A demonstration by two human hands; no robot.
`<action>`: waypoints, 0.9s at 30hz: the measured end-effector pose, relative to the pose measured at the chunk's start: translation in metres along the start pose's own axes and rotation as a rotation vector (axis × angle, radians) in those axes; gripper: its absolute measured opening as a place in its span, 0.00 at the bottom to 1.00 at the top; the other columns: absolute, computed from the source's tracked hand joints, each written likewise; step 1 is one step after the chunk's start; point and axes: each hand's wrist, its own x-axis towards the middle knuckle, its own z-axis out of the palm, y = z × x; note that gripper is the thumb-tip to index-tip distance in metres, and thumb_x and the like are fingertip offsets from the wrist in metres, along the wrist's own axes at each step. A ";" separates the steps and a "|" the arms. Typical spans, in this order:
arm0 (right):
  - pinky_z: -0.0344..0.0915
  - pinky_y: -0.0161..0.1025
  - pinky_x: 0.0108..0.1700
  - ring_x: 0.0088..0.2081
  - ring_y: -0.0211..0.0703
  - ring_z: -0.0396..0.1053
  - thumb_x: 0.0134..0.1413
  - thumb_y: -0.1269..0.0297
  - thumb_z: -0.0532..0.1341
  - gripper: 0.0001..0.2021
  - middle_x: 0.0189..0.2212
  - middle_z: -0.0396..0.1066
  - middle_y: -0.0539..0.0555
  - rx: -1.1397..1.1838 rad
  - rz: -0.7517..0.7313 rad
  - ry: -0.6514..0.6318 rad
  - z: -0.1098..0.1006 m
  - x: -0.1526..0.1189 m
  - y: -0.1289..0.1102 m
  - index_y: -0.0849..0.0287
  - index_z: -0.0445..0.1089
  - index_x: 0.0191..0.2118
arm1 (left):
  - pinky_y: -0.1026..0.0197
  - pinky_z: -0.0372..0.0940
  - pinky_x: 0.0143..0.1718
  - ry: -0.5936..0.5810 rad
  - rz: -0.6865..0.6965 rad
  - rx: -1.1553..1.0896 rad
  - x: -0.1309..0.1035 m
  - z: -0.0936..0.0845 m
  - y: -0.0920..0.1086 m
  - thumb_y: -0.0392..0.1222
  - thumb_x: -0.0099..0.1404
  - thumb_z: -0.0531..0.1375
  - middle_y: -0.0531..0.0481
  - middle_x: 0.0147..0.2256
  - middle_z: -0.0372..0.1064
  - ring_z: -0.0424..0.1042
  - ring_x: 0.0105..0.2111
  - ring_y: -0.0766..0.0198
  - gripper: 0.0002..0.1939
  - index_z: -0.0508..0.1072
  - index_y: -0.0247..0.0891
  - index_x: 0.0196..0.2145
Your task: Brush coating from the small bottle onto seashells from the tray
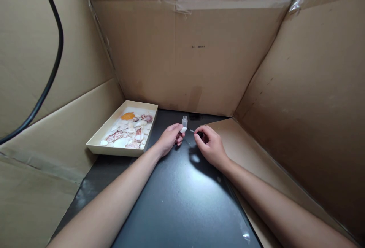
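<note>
Pinching a white shell (183, 129), left hand (169, 138), right hand (210, 146) gripping brush cap (200, 135), tray (94, 142) edge near left

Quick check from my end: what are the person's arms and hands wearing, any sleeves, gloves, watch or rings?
Nothing worn that shows. Both forearms are bare up to the bottom edge of the picture, with no sleeves in view. The left hand and the right hand have no gloves, and neither wrist carries a watch or band. Rings and nail markings are too small to tell.

Taped cardboard walls (182, 58) on three sides, dark glossy counter (176, 202) with light glare, black cable (54, 65) hanging at left
</note>
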 end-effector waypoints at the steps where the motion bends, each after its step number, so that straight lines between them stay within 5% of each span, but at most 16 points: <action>1: 0.59 0.35 0.30 0.26 0.37 0.61 0.58 0.66 0.57 0.04 0.30 0.66 0.51 0.021 -0.008 0.005 0.000 0.000 0.000 0.57 0.68 0.35 | 0.70 0.53 0.16 0.000 0.001 0.002 0.000 0.000 0.000 0.47 0.61 0.59 0.56 0.24 0.61 0.56 0.15 0.75 0.12 0.61 0.37 0.30; 13: 0.61 0.35 0.31 0.27 0.37 0.62 0.56 0.67 0.58 0.05 0.30 0.64 0.50 0.058 -0.049 -0.068 0.000 -0.001 -0.001 0.57 0.69 0.39 | 0.69 0.53 0.16 0.026 -0.007 -0.019 0.001 0.000 0.001 0.39 0.61 0.53 0.55 0.25 0.62 0.57 0.15 0.73 0.04 0.61 0.37 0.30; 23: 0.61 0.35 0.30 0.26 0.37 0.62 0.57 0.66 0.57 0.06 0.30 0.65 0.51 0.061 -0.049 -0.068 0.000 -0.001 -0.001 0.57 0.69 0.39 | 0.70 0.51 0.16 -0.043 -0.061 -0.072 -0.001 0.000 0.004 0.43 0.66 0.50 0.59 0.19 0.50 0.54 0.15 0.73 0.10 0.55 0.39 0.27; 27: 0.60 0.36 0.32 0.27 0.38 0.62 0.56 0.67 0.58 0.05 0.29 0.64 0.50 -0.015 -0.008 -0.056 0.000 0.000 -0.001 0.57 0.69 0.38 | 0.70 0.52 0.16 -0.054 -0.057 -0.057 -0.001 -0.001 0.004 0.42 0.66 0.50 0.58 0.21 0.53 0.54 0.15 0.73 0.10 0.56 0.39 0.28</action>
